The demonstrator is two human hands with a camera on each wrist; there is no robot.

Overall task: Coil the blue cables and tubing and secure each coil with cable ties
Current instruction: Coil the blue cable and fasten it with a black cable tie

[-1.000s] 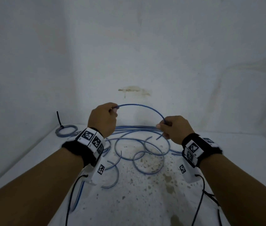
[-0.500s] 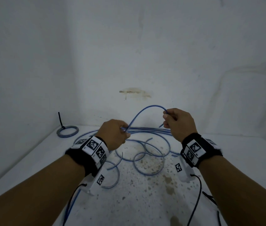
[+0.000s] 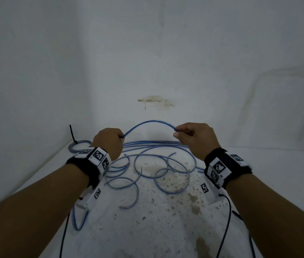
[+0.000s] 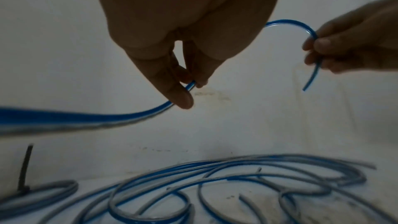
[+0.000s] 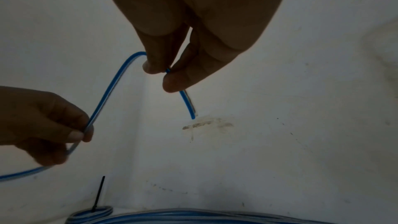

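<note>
A length of blue tubing (image 3: 148,123) arches in the air between my two hands above the table. My left hand (image 3: 110,140) pinches it at the left end of the arch (image 4: 189,85). My right hand (image 3: 190,135) pinches it near its free end, and a short tail (image 5: 188,106) hangs below the fingers. More loose blue tubing (image 3: 158,164) lies in loops on the white table (image 3: 166,229). At the back left sits a finished coil (image 3: 78,145) with a black cable tie (image 3: 72,135) standing up from it.
White walls close in at the back and left, with a brown stain (image 3: 154,101) on the back wall. The table surface is speckled with brown spots (image 3: 194,200). Black sensor wires (image 3: 225,220) hang from both wrists.
Both hands have risen and spread apart, so the held tubing forms a wider arch. The left hand moved up and left; the right hand moved slightly right.
</note>
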